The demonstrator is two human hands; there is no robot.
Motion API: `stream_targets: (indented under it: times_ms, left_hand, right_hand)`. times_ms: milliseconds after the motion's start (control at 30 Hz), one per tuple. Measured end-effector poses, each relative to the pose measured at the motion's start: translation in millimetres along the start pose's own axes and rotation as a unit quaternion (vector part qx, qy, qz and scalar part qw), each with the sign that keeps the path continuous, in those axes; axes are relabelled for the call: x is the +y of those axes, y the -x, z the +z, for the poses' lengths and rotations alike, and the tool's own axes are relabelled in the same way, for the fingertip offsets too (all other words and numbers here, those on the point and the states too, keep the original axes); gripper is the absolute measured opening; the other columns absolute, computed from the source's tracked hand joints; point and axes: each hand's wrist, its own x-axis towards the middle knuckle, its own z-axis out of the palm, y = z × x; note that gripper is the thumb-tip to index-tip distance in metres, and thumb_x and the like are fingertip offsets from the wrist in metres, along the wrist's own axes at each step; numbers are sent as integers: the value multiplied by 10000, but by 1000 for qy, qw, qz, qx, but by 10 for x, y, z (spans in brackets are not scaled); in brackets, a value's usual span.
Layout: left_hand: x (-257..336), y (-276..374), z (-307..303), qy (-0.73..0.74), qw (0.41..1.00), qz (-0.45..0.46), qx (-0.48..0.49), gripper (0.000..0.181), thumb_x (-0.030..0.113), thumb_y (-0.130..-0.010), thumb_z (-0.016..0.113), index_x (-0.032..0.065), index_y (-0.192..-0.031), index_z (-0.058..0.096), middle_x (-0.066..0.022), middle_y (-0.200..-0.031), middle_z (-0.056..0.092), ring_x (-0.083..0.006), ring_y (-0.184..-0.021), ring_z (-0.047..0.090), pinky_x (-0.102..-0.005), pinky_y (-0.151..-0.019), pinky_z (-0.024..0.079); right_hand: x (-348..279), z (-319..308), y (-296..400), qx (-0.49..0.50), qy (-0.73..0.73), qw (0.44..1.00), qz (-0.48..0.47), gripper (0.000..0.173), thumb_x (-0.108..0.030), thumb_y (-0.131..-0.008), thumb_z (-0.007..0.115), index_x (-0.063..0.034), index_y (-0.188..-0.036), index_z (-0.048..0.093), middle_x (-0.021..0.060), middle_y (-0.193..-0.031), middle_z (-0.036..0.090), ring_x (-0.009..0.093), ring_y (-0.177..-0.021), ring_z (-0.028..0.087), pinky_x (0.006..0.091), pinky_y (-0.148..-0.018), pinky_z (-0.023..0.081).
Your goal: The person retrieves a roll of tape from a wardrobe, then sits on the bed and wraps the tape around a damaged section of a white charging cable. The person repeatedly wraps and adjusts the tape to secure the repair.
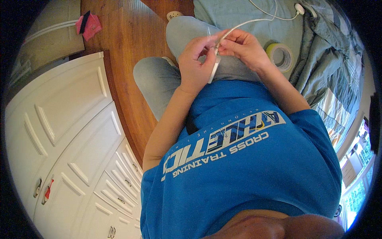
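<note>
My left hand (197, 59) grips a narrow white plastic piece (214, 71), perhaps a cable adapter, above my lap. Pinched in the fingers of my right hand (246, 47) is a white cable (249, 21), close to the upper end of that piece. Both sets of fingertips nearly meet there, and they hide the join. A thin clear strip (209, 32), which looks like tape, stands up by my left fingers. The cable arcs away over the bed; a white round puck (299, 9) lies on the bed along a white cord.
A tape roll (279, 57) lies on the blue-green bed sheet (232, 12), right of my right wrist. Crumpled dark bedding (316, 56) is farther right. Wooden floor (128, 35) runs left of my knees, beside white panelled cabinet doors (71, 119). A pink item (89, 27) is at upper left.
</note>
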Motion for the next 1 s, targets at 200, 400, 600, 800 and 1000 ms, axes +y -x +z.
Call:
stream_targets:
  times_ms: [200,400,600,800,1000]
  left_hand:
    - [129,-27,-48,-127,989,69,-45,272,-13,-692,578,59,-949,629,-93,-881,574,-196,-728,579,-262,-631,471]
    - [182,-28,-25,-203,966,139,-81,237,66,-642,628,75,-879,639,-89,-855,565,-244,-771,565,-294,-665,462]
    - [120,10,-42,-172,976,112,-71,189,89,-663,649,57,-846,621,-85,-861,571,-207,-791,574,-272,-669,459]
    - [6,68,-38,-86,995,-42,0,141,85,-726,648,43,-852,601,-39,-800,609,-110,-731,572,-223,-639,444]
    - [-32,119,-24,-45,989,-134,-29,155,100,-726,659,27,-845,590,-11,-754,606,-65,-675,538,-190,-588,422]
  right_hand:
    - [-29,-36,-9,-24,0,1000,2,259,-167,-860,553,-9,-1064,572,64,-927,612,109,-820,590,238,-744,499]
    - [-77,-140,-36,-67,-94,993,40,269,-169,-867,530,23,-1052,567,98,-980,604,145,-876,590,266,-777,498]
    - [-82,-133,-21,-67,35,997,-12,258,-119,-817,587,23,-1032,573,102,-970,617,142,-874,592,266,-781,482]
    - [-123,-80,-25,-55,66,996,-6,287,-66,-768,615,18,-1038,574,91,-943,634,120,-847,594,249,-774,470]
    - [-146,-69,-16,-64,51,997,14,301,-49,-765,593,31,-1053,565,100,-960,631,127,-852,595,244,-774,467]
